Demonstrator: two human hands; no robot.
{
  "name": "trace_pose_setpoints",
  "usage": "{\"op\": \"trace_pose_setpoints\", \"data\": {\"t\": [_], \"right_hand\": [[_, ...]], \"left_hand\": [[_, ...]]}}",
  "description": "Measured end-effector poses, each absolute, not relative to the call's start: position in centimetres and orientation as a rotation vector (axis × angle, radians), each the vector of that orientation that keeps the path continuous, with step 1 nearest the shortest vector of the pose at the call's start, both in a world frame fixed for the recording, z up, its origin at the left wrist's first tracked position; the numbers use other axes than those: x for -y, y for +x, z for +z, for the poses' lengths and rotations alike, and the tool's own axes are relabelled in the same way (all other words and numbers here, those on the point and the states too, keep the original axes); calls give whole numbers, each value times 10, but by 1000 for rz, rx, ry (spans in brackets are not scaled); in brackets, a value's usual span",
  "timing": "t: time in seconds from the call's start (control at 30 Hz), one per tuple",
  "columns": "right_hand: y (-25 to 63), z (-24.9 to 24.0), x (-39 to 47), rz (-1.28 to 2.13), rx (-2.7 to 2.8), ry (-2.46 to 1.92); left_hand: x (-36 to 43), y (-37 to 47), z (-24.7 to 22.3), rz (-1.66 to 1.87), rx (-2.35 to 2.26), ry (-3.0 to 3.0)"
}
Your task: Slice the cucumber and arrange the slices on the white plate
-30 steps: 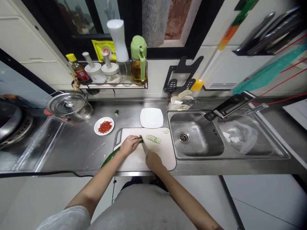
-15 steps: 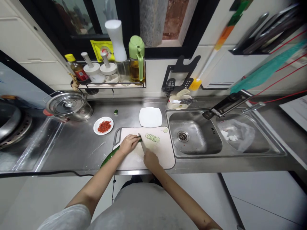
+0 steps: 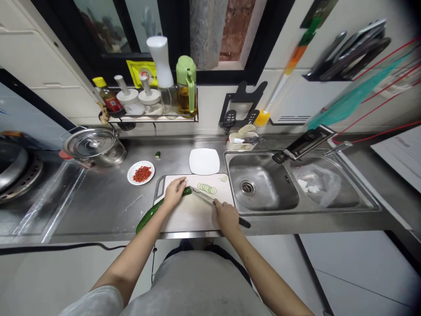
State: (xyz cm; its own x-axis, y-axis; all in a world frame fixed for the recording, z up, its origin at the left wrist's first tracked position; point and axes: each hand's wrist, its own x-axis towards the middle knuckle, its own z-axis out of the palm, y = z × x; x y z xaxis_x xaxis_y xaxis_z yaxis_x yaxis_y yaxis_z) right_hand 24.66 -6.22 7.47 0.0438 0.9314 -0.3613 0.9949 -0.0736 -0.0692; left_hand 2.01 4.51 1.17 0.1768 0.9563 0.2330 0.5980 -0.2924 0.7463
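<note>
A long green cucumber point(image 3: 149, 218) lies slantwise across the left side of the white cutting board point(image 3: 194, 217), its far part under my left hand point(image 3: 174, 193). That hand curls over the cucumber, and the cut end pokes out to the right of the fingers. My right hand point(image 3: 227, 217) grips a kitchen knife point(image 3: 203, 196) by its black handle. The blade points left, its tip close to the cucumber's cut end. Just beyond the blade, several thin cucumber slices point(image 3: 207, 188) overlap in a row. One single slice point(image 3: 224, 178) rests near the board's far right corner.
Behind the board sits a white square plate point(image 3: 204, 161). Red pieces fill a small round plate point(image 3: 130, 172) to the left, near a cucumber stub point(image 3: 158, 154) and a lidded steel pot point(image 3: 112, 151). On the right is a double sink point(image 3: 263, 193) with a black faucet point(image 3: 291, 147).
The knife has swung from pointing away to lying slanted toward the left, and my right hand has moved right. My left hand has shifted slightly left, baring the cucumber's cut end.
</note>
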Motion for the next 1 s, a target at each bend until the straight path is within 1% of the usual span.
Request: {"op": "trace_pose_setpoints", "data": {"t": [0.07, 0.13, 0.27, 0.4, 0.7, 0.87, 1.0], "right_hand": [[261, 74, 66, -335, -2032, 2167], [272, 72, 71, -243, -2054, 2204], [285, 67, 79, -159, -2093, 2229], [292, 62, 85, -104, -2117, 2244], [297, 41, 98, 102, -2244, 2214], [296, 36, 101, 51, -2224, 2179], [305, 35, 105, 10, -2140, 2174]], "left_hand": [[-49, 28, 19, 927, -1434, 1846], [-51, 37, 28, 819, -1303, 1798], [-49, 53, 40, 589, -1037, 1794], [-45, 64, 42, 455, -1009, 1859], [-32, 74, 49, 215, -1152, 1948], [-23, 64, 44, 135, -1312, 1938], [-20, 58, 37, -7, -1414, 2030]]}}
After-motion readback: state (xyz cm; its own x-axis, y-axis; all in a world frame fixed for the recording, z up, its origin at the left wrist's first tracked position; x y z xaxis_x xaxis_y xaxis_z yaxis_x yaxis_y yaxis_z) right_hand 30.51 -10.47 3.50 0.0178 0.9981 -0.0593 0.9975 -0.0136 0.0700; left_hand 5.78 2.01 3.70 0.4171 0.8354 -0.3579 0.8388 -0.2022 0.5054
